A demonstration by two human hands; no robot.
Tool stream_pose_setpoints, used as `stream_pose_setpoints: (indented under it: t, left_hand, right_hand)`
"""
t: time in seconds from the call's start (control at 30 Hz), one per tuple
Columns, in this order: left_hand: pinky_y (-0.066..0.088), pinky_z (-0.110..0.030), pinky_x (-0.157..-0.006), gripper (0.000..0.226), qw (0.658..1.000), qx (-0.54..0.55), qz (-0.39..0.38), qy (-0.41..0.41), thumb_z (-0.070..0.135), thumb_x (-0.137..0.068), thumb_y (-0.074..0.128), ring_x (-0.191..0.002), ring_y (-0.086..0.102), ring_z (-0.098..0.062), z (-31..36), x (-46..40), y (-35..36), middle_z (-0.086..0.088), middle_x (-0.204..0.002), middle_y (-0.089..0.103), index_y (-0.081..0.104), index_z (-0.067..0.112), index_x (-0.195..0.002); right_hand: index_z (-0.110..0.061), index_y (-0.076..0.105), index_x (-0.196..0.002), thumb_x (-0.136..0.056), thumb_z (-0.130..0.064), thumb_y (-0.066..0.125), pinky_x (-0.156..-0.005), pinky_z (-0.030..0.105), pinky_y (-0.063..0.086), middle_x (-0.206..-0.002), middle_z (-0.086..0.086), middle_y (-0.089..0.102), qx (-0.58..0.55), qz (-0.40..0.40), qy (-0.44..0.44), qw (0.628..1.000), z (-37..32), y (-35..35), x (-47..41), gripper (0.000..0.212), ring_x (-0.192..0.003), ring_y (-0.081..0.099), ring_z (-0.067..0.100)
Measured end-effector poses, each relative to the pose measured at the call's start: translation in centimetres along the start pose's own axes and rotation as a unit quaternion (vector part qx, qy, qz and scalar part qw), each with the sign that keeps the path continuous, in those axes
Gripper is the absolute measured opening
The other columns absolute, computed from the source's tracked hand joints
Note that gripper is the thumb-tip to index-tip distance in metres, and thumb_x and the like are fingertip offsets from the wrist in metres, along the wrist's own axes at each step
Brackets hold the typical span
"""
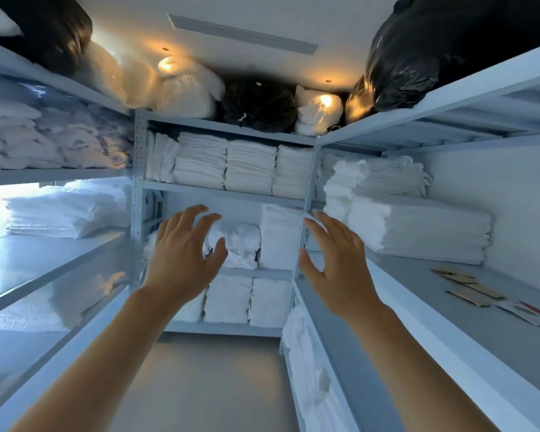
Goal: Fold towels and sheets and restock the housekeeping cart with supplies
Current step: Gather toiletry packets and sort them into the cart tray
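I stand in a narrow linen store with grey metal shelving on three sides. Both arms reach forward at chest height. My left hand (186,254) and my right hand (334,260) are spread with relaxed fingers, palms facing each other, holding nothing. Between and beyond them, on the back rack's middle shelf, lie a rumpled white bundle (237,241) and an upright folded white stack (279,235). Neither hand touches them. Folded white towels (228,165) fill the shelf above, and two more stacks (247,299) sit on the shelf below.
The right shelf (449,307) carries a tall folded sheet stack (418,226) and flat paper packets (474,291). Left shelves hold folded linen (66,210) and wrapped bundles. Black and white bags (256,104) crowd the top. The bare floor aisle (212,385) runs between the racks.
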State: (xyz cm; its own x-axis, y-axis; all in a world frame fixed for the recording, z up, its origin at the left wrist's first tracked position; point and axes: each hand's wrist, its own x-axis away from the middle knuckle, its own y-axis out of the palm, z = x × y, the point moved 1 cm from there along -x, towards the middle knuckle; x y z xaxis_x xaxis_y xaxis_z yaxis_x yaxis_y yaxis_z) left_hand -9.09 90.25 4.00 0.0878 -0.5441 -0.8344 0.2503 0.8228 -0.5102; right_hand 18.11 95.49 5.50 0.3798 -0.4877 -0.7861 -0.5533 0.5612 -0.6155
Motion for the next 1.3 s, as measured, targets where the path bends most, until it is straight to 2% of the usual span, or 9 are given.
stream_pose_setpoints:
  t: [0.33,0.63,0.8,1.07,1.17,1.3]
  left_hand:
    - [0.040,-0.049,-0.110,0.051,0.998,0.057,-0.020,-0.004,0.046,-0.095,0.046,-0.127,0.052,-0.031,-2.1,-3.3,9.4,-0.006,-0.143,0.054,0.062,0.017,-0.134]
    - [0.040,-0.046,-0.111,0.051,0.998,0.051,-0.011,0.037,0.048,-0.095,0.045,-0.131,0.050,-0.025,-0.1,-11.2,18.9,-0.001,-0.146,0.051,0.060,0.021,-0.136]
    - [0.039,-0.049,-0.113,0.051,0.997,0.049,-0.003,0.054,0.046,-0.095,0.047,-0.132,0.049,-0.028,2.5,-16.8,24.6,-0.005,-0.145,0.052,0.061,0.019,-0.136]
    - [0.039,-0.050,-0.112,0.053,0.994,0.087,-0.004,0.072,0.046,-0.094,0.045,-0.131,0.049,-0.028,8.1,-21.1,32.5,-0.004,-0.145,0.052,0.061,0.018,-0.136]
    - [0.041,-0.052,-0.110,0.054,0.990,0.107,-0.001,0.093,0.048,-0.095,0.044,-0.131,0.049,-0.029,10.6,-23.2,35.1,-0.005,-0.146,0.052,0.060,0.018,-0.137]
    - [0.041,-0.049,-0.109,0.051,0.978,0.167,0.010,0.125,0.047,-0.095,0.046,-0.129,0.050,-0.027,15.0,-25.3,38.8,-0.004,-0.144,0.053,0.061,0.020,-0.134]
  right_hand:
    - [-0.019,0.046,-0.153,-0.101,-0.047,0.042,-0.122,0.051,0.023,-0.164,-0.002,0.035,0.034,-0.013,0.007,0.999,5.7,5.3,-4.2,0.059,-0.152,0.029,0.019]
    - [-0.018,0.050,-0.148,-0.100,-0.047,0.042,-0.119,0.053,0.028,-0.162,-0.001,0.038,0.034,0.028,0.017,0.999,15.6,9.4,-8.8,0.056,-0.149,0.034,0.021]
    - [-0.018,0.051,-0.148,-0.099,-0.050,0.037,-0.118,0.053,0.028,-0.160,0.001,0.041,0.045,0.037,0.023,0.998,22.6,10.8,-12.1,0.060,-0.149,0.035,0.021]
    - [-0.019,0.050,-0.148,-0.100,-0.045,0.044,-0.120,0.050,0.027,-0.161,0.001,0.039,0.090,0.043,0.027,0.995,32.1,10.5,-14.4,0.055,-0.147,0.036,0.023]
    - [-0.018,0.050,-0.149,-0.102,-0.040,0.051,-0.121,0.051,0.025,-0.162,0.003,0.039,0.124,0.033,0.044,0.991,35.3,9.5,-14.6,0.052,-0.148,0.033,0.024]
    - [-0.018,0.048,-0.150,-0.102,-0.040,0.051,-0.121,0.050,0.024,-0.163,0.002,0.037,0.160,0.041,0.097,0.982,39.6,7.6,-14.3,0.052,-0.150,0.031,0.023]
